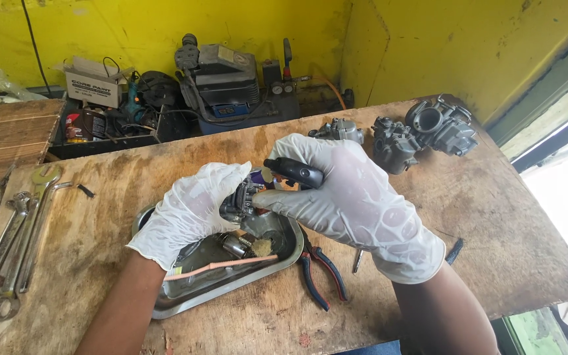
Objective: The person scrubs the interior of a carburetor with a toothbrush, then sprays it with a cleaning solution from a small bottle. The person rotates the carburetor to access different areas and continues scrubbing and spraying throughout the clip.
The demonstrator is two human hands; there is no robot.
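The left hand (189,213), in a white glove, is grasping a small grey metal carburettor body (239,202) above the shallow steel tray (185,299). The gloved right hand (350,197) is clenching a black nozzle tool (294,172) at the carburettor's two o'clock. Red-handled pliers (320,266) are lying on the worn wooden surface (488,217) at the tray's three o'clock.

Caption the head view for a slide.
Gloved left hand holds a carburetor part over a metal tray; right hand grips a dark tool.

a small grey metal carburetor (239,200) is held upright above the steel tray (165,306); a black nozzle tool (295,172) points at its top from the right.
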